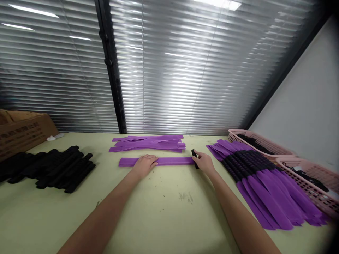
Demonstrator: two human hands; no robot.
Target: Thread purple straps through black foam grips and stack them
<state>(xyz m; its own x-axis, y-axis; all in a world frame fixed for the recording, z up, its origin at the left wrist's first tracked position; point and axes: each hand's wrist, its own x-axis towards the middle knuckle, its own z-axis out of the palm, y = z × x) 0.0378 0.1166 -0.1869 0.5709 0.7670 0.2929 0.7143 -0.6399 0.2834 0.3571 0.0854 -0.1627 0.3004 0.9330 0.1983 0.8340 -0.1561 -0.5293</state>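
A long flat purple strip [174, 161] lies crosswise on the pale green table [169, 211]. My left hand [144, 164] rests on top of it, left of its middle, palm down with the fingers lying flat. At the strip's right end, my right hand [203, 162] pinches a short black piece [195, 158], which stands across the end of the strip. Whether the strip's end is inside the black piece cannot be made out. Behind, several more purple strips [150, 143] lie in a loose pile.
Black sleeve-like pieces [63, 167] are heaped at the left, by a cardboard box [29, 132]. Purple strips with black middles [265, 183] lie at the right, beside two pink baskets [291, 161] holding black items. Window blinds [174, 70] rise behind the table.
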